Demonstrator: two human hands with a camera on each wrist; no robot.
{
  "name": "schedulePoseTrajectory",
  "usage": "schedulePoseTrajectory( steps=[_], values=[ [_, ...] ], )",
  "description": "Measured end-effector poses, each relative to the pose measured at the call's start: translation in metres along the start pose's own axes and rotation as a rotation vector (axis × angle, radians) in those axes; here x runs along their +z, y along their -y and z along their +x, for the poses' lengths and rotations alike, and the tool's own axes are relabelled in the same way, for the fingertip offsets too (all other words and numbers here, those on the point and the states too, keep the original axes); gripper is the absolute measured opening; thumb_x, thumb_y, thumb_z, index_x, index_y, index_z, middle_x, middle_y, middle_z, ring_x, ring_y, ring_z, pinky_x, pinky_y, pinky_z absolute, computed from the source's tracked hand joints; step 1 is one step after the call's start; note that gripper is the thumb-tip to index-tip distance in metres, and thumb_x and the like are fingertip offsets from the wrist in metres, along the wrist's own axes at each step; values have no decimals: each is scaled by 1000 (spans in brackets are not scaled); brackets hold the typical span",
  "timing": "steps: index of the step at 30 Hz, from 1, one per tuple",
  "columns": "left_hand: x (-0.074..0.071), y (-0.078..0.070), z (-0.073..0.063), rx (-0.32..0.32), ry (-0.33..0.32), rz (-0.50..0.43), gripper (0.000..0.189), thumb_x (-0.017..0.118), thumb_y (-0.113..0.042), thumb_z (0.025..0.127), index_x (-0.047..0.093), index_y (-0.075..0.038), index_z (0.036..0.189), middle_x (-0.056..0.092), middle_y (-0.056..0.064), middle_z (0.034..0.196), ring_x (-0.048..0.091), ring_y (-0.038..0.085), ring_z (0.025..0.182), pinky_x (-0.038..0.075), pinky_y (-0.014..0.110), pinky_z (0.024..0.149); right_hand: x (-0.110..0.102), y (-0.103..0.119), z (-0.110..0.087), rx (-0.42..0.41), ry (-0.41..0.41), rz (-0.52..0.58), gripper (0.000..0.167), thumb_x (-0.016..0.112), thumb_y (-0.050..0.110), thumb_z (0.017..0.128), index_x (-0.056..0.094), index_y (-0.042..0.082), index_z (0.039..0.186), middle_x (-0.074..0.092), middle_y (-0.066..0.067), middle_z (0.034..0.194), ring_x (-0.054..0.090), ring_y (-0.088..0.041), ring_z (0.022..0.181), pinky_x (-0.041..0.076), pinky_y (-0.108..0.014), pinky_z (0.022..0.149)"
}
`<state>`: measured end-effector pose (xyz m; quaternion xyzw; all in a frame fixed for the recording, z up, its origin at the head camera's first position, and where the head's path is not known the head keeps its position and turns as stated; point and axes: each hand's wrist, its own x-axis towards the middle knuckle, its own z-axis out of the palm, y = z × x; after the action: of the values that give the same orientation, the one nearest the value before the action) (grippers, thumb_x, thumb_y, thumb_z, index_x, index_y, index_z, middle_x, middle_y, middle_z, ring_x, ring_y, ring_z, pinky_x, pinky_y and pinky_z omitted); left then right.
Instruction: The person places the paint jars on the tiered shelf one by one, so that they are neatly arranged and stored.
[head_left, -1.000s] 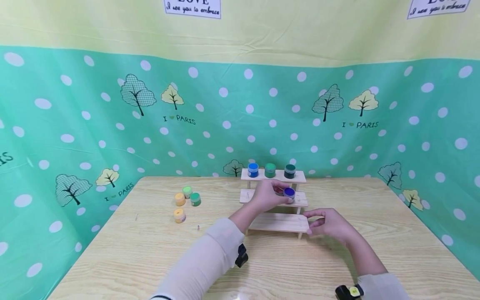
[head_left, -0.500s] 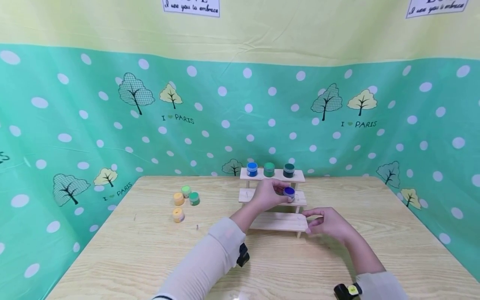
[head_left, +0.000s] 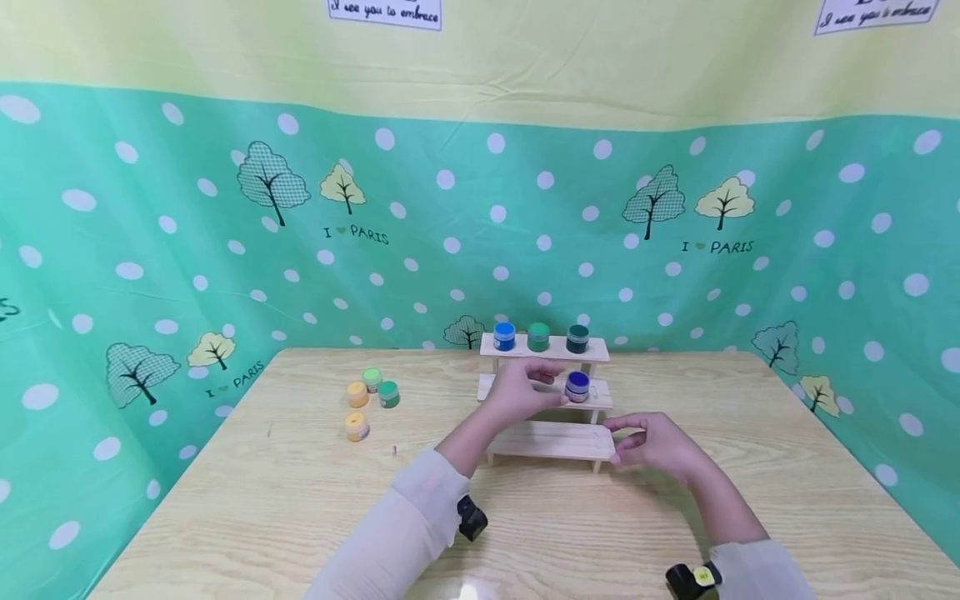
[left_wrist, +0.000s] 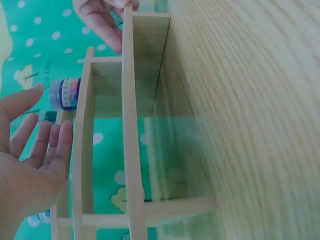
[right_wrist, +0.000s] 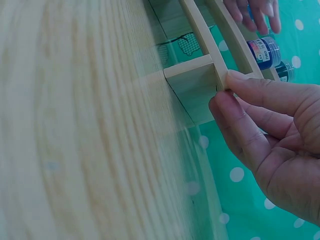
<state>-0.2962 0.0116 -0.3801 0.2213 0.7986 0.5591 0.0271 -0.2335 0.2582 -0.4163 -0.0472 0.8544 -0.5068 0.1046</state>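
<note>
A three-tier wooden shelf (head_left: 555, 440) stands on the table. On its middle step, at the right end, sits a dark blue paint jar (head_left: 577, 387). My left hand (head_left: 519, 390) is just left of that jar with fingers spread apart, holding nothing; the left wrist view shows a gap between the fingers and the jar (left_wrist: 65, 94). My right hand (head_left: 660, 450) pinches the right end of the lowest step, thumb and fingers on the board's corner in the right wrist view. Along the top step stand a blue jar (head_left: 504, 336), a green jar (head_left: 537, 337) and a dark green jar (head_left: 577, 339).
On the table to the left are a light green jar (head_left: 372, 380), a green jar (head_left: 388, 394) and two orange-yellow jars, one behind (head_left: 357, 395) and one in front (head_left: 357, 427). A patterned cloth (head_left: 480, 208) hangs behind the table.
My left hand has let go of the dark blue jar and drawn back slightly to the left. The jar stays on the middle step. My right hand keeps its grip on the shelf.
</note>
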Motion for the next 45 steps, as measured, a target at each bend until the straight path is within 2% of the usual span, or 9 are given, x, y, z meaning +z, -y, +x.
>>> schedulePoseTrajectory(
  steps=[8,14,20,25,29,33,37,41,45],
  values=[
    [-23,10,-14,21,-25,-13,39,83,-10,77,71,-11,115,68,9,114,64,21,106,55,28,85,0,-1,3,12,-21,-20,59,82,-1,72,61,-2,127,68,-13,105,67,-23,87,57,-35,77],
    [-38,16,-24,55,-26,-27,40,82,-8,78,69,-3,116,66,10,115,61,24,106,55,28,84,-1,-1,1,22,-27,-13,59,83,-1,72,61,-2,127,68,-13,104,67,-23,87,57,-35,76],
    [-56,16,-36,48,-50,-59,40,82,-7,78,69,0,115,65,11,118,59,26,107,56,31,85,-1,-1,2,31,-43,-21,57,83,-1,72,63,-1,126,69,-12,102,67,-23,87,57,-36,76],
    [-68,17,-41,33,-66,-56,41,82,-9,78,69,-3,116,64,11,119,59,25,107,55,31,86,-2,-1,1,15,-31,-17,57,82,-2,72,63,-2,126,68,-15,106,67,-24,88,57,-36,75],
    [-76,17,-46,45,-76,-49,40,82,-10,77,70,-5,115,64,14,120,59,27,108,55,32,86,-2,0,0,13,-23,-21,57,82,-1,73,62,-2,126,68,-15,108,67,-24,89,58,-36,76],
    [-83,19,-51,53,-95,-45,41,83,-8,76,70,-3,115,65,15,119,59,31,109,56,32,86,-1,1,-1,22,-24,-22,58,82,-1,72,62,-2,126,68,-13,106,67,-23,88,57,-36,76],
    [-90,21,-57,31,-113,-35,41,83,-8,76,70,-2,115,65,14,117,58,34,110,56,32,85,1,1,-1,20,-20,-12,58,82,-3,72,61,-3,127,69,-12,104,67,-24,87,57,-36,76],
    [-98,23,-64,-4,-136,-28,38,83,-8,77,71,-7,114,65,7,113,57,36,111,56,33,85,1,1,-1,19,-16,-5,59,82,-3,72,61,-3,127,69,-12,103,67,-24,88,57,-36,76],
    [-108,26,-72,-22,-166,-13,37,83,-9,78,72,-11,113,65,5,114,58,31,109,57,33,84,2,1,-1,28,-20,-11,59,82,-3,72,61,-3,128,69,-11,102,67,-23,87,57,-36,76]
  ],
)
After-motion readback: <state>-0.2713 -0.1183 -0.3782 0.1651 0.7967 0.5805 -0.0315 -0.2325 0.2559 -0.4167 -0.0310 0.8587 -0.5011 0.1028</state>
